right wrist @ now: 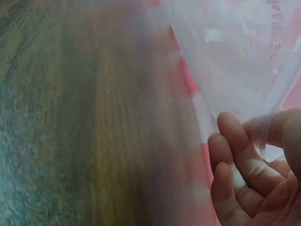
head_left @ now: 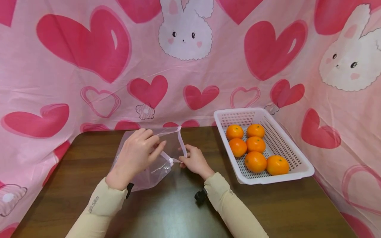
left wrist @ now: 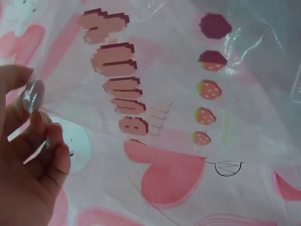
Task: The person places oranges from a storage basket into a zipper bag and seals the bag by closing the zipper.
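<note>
A translucent pink slider zip bag (head_left: 154, 175) is held up over the table, its mouth spread apart. A small white slider (head_left: 171, 161) sits on its zip strip. My left hand (head_left: 135, 155) is at the bag's left side and pinches the plastic; in the left wrist view, one fingertip (left wrist: 34, 96) shows through the film. Printed letters and strawberries mark the bag (left wrist: 207, 89) there. With thumb and fingers, my right hand (head_left: 194, 160) pinches the right corner of the bag's mouth, also seen in the right wrist view, where the bag's strip (right wrist: 265, 136) passes between the fingers.
A white perforated plastic basket (head_left: 230, 158) with several oranges (head_left: 256, 162) stands on the right of the brown wooden table (head_left: 169, 211). Pink heart-and-rabbit cloth (head_left: 190, 69) hangs behind the table and along its sides.
</note>
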A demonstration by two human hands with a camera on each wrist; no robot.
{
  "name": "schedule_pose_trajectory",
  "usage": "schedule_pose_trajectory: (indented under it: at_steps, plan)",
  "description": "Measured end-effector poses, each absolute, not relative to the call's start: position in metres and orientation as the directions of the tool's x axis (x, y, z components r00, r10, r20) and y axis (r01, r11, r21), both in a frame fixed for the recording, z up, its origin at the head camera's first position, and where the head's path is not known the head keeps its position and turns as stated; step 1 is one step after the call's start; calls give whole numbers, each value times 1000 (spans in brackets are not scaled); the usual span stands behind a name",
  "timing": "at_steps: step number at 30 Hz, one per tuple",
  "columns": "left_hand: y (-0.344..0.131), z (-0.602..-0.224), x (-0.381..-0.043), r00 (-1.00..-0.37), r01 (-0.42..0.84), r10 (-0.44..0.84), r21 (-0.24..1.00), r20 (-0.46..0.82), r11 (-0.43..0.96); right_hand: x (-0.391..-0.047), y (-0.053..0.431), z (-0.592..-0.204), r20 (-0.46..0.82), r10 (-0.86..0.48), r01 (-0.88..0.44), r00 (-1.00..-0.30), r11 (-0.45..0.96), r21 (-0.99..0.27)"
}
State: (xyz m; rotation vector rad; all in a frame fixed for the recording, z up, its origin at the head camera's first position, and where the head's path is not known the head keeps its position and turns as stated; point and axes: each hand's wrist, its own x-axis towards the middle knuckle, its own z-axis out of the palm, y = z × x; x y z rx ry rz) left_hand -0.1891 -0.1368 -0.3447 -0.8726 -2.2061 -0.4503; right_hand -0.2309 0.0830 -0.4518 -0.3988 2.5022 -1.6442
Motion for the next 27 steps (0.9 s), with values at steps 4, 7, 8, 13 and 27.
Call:
schedule_pose_trajectory:
  at_steps: [4, 7, 8, 13, 27]
  plan:
    - [-138, -346, -188, -586, 648, 389, 123, 711, 751, -230, 83, -450, 56, -273, -156, -960, 360, -920]
    - [-136, -347, -186, -666, 585, 303, 224, 682, 779, -228, 83, -449, 71, -270, -167, -960, 348, -923]
    - [-136, -347, -185, -693, 559, 271, 261, 668, 787, -228, 82, -449, 77, -268, -171, -960, 347, -922]
    - [-135, -344, -181, -794, 426, 110, 420, 597, 801, -227, 82, -448, 110, -260, -196, -959, 333, -922]
    - [-123, -356, -178, -698, 493, 148, 320, 701, 809, -225, 74, -439, 169, -147, -216, -975, 424, -879]
